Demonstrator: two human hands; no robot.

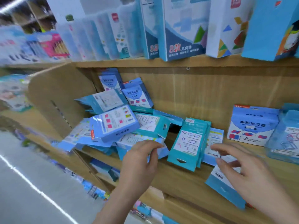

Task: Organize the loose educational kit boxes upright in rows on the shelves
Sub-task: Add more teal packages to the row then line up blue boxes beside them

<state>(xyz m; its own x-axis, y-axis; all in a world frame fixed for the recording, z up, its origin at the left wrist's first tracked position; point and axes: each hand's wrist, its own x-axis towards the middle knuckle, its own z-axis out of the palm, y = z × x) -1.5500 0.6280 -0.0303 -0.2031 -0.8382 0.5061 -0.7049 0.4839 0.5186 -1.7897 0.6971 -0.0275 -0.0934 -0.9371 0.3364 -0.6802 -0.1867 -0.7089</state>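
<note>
A jumbled pile of blue kit boxes (113, 125) lies flat and tilted on the left half of the middle wooden shelf (182, 173). My left hand (139, 164) pinches the edge of a flat blue box (139, 141) at the pile's front. A teal stack of boxes (189, 143) leans over the shelf's front lip, hang-tab down. My right hand (246, 172) hovers with spread fingers over a blue-and-white box (224, 180) hanging off the shelf edge; whether it touches the box is unclear. One blue box (252, 125) stands upright at the right.
The upper shelf (178, 62) carries a row of upright boxes (182, 28). A wooden end panel (59, 101) closes the middle shelf on the left. A grey floor aisle (32, 183) runs at the lower left, and lower shelves hold more packs.
</note>
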